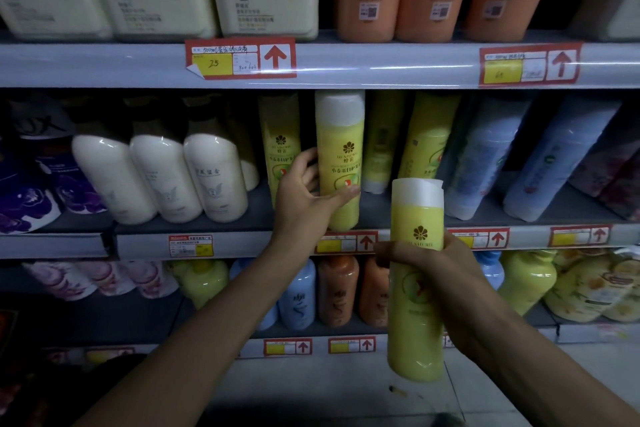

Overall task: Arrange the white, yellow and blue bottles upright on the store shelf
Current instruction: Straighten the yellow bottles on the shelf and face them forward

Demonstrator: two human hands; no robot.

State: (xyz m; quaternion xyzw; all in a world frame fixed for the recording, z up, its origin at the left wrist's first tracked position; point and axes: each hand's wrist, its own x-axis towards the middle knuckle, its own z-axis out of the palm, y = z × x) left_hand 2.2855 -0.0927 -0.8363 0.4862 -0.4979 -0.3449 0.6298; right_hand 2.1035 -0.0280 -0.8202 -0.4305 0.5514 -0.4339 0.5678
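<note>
My left hand grips a yellow bottle with a white cap standing upright at the front of the middle shelf. In front of the shelf, my right hand holds a second yellow bottle upright by its middle, cap up. More yellow bottles stand behind on the same shelf. White bottles stand in a row to the left. Blue bottles lean at the right.
The upper shelf carries cream square jars and orange bottles, with red price tags on its edge. Purple packs stand at the middle shelf's left end. The lower shelf holds pink, yellow, blue and orange bottles. Grey floor lies below.
</note>
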